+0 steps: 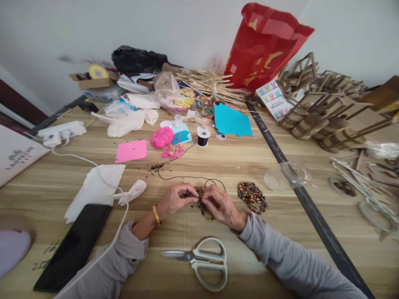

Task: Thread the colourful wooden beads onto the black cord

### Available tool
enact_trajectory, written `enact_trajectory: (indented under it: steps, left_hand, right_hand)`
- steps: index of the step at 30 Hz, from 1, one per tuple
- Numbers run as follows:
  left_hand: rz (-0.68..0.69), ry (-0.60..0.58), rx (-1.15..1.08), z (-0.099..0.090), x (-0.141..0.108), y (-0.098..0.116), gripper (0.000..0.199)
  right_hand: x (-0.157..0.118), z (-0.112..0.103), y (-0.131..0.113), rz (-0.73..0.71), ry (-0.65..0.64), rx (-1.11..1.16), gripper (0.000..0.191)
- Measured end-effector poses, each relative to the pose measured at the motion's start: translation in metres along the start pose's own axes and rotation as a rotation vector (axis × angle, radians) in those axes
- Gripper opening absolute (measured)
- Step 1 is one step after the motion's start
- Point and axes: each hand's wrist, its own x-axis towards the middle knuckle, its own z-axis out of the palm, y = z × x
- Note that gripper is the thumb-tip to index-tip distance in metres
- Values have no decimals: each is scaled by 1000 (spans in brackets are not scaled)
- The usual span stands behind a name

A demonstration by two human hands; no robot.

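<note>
My left hand, with a gold bracelet at the wrist, pinches one side of a small bunch of beaded strands. My right hand pinches the same bunch from the other side, so the fingertips nearly meet. A thin black cord runs from behind the hands to a spool of black cord. Just right of my right hand lies a coil of multicoloured bead strands. White-handled scissors rest below the hands, blades pointing left. My fingers hide what is pinched between them.
At the left are a black phone-like slab, white tissue and a white cable. Pink paper, pink yarn and blue sheets lie farther back. A clear plastic container and small woven baskets are at the right.
</note>
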Motion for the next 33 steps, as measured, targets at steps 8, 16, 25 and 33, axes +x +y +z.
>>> enact_trajectory:
  steps: [8,16,25,33]
  left_hand:
    - [40,4,35,-1,0,1,16]
    - [94,12,49,-2,1,0,15]
    - [21,-10,7,-2,0,3,17]
    - [1,-21,-40,-2,0,1,16]
  right_hand:
    - [0,0,0,-3,-3,-2,9]
    - [0,1,1,3,-3,-1,8]
    - [-1,0,1,18,-5,-2,8]
    - [-1,0,0,11,-8,1,8]
